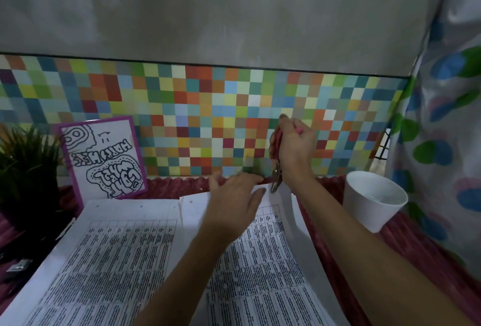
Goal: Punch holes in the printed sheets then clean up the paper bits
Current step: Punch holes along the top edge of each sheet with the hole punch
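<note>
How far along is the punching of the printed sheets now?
Done: the left printed white sheet shows small holes along its far edge. In hand: the right hand grips the pink-handled metal punch at the far edge of the right sheet, which the left hand presses flat. Left: the clean-up.

Pink-handled punch (pixel 276 177) stands upright at far edge of right printed sheet (pixel 260 273).

Light was dim and cool, brightest on the printed sheets (pixel 117 247). The plant (pixel 26 169) at the left sat in deep shadow. Wide-angle bending curved the edges, and everything looked soft.
</note>
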Demonstrator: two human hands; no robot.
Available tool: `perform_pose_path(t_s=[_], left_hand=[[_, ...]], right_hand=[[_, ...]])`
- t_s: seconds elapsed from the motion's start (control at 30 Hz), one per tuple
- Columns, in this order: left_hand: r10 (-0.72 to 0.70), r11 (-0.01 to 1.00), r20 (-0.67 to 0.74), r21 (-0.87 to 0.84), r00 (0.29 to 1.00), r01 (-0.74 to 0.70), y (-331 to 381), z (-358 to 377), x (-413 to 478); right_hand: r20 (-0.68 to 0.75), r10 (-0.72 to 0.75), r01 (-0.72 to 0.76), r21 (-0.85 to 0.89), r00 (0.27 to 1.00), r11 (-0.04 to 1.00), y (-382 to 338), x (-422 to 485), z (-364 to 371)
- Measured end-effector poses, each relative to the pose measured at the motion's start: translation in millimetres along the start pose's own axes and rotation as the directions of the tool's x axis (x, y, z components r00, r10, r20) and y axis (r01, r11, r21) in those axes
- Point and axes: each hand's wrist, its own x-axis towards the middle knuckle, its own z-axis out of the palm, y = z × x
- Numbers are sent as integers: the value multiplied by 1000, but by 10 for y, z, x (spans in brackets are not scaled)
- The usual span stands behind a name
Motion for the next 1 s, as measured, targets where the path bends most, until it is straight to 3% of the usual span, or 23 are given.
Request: perform_pose_path(t_s=[0.17,0.37,0.6,0.7,0.77,0.87,0.93,1.0], left_hand=[[-21,996,-34,-88,999,18,18,138,87],[-41,985,-23,-167,999,36,19,163,134],[-8,987,-42,-163,999,1,98,182,155],[-11,984,-29,-180,1000,5,91,142,174],[3,986,-57,-169,998,-13,90,114,222],[37,989,-147,-133,988,-57,126,41,351],[71,990,-211,-102,975,-94,200,-40,444],[125,987,-266,-66,956,-148,272,-137,524]], right_hand=[[-8,10,-9,48,1000,999,-79,-32,-22],[62,133,-141,157,989,977,-134,-42,-133],[73,150,-157,95,986,983,-174,26,-405],[129,153,-147,-54,980,988,-105,102,-628],[262,170,-112,-223,950,968,-57,107,-823],[503,386,-125,-476,773,870,12,-8,-1089],[550,504,-134,-577,666,806,83,-101,-1172],[493,491,-126,-602,718,788,131,-141,-1177]])
